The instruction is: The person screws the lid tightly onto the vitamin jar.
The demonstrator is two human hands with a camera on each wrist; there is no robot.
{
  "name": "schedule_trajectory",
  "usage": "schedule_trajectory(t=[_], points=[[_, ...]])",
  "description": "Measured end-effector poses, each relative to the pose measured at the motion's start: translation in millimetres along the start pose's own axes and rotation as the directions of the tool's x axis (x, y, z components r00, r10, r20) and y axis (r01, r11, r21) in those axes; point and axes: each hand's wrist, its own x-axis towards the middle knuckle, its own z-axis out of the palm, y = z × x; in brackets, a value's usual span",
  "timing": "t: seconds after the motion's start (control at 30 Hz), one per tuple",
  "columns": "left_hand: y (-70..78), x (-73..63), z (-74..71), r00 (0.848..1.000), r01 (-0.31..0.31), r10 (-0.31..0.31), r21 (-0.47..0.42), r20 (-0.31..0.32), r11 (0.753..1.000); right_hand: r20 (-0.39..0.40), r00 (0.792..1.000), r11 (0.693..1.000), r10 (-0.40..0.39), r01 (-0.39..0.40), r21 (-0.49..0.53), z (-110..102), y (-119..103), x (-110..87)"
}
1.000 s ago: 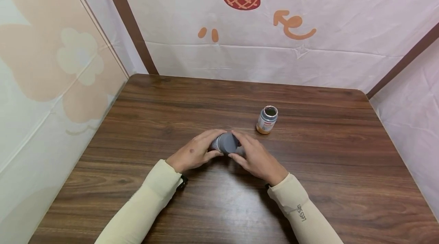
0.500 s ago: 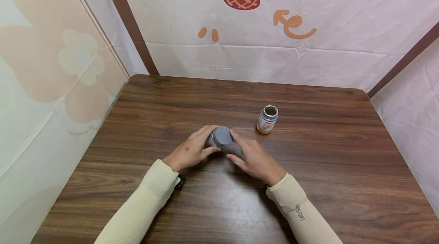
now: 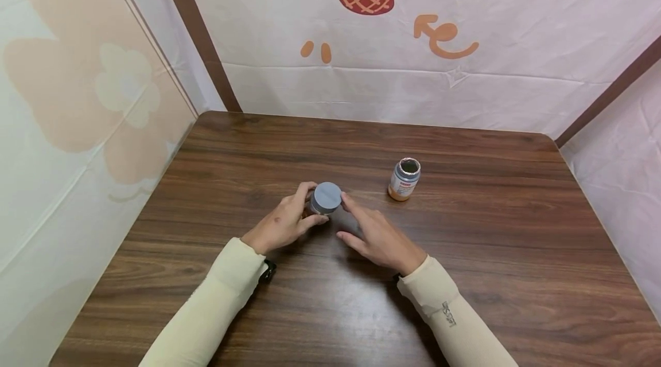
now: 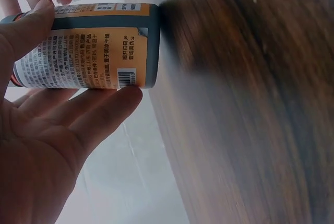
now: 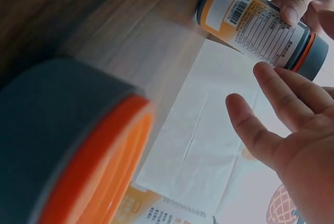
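Observation:
My left hand (image 3: 281, 222) grips a supplement bottle (image 4: 88, 46) with a grey cap (image 3: 327, 197) on it. Its label is orange and white with a barcode. The bottle's base is close to the table; whether it touches cannot be told. My right hand (image 3: 386, 238) has its fingers spread, one fingertip at the cap's right edge. Contact there is unclear. Close to the right wrist camera is a loose grey cap (image 5: 57, 130), its orange inside showing, apart from the visible fingers. It is hidden in the head view.
An uncapped bottle (image 3: 404, 180) of similar look, foil scraps around its mouth, stands upright to the right, beyond my right hand. All this is on a brown wooden table (image 3: 516, 229). Printed white cloth (image 3: 268, 86) hangs behind and at both sides.
The capped bottle has shifted left and slightly away from me, its cap facing more upward. My left hand moved with it. My right fingers, earlier around the cap, have loosened and drawn apart.

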Motion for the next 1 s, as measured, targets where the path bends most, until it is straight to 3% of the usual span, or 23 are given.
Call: schedule_trajectory(t=[0.13, 0.8, 1.0], points=[[-2.0, -0.1, -1.5, 0.999, 0.038, -0.038, -0.015, -0.002, 0.999, 0.026, 1.0, 1.0, -0.008, 0.008, -0.005, 0.5, -2.0, 4.0], [-13.9, -1.1, -6.1, 0.998, 0.052, -0.054, -0.07, -0.032, 0.996, 0.092, 0.996, 1.0, -0.002, 0.003, -0.01, 2.9, -7.9, 22.5], [-15.9, -0.3, -8.1, 0.999, 0.028, -0.032, -0.099, -0.041, 0.995, 0.075, 0.996, 0.999, -0.048, 0.049, -0.015, 5.2, -4.8, 25.8]])
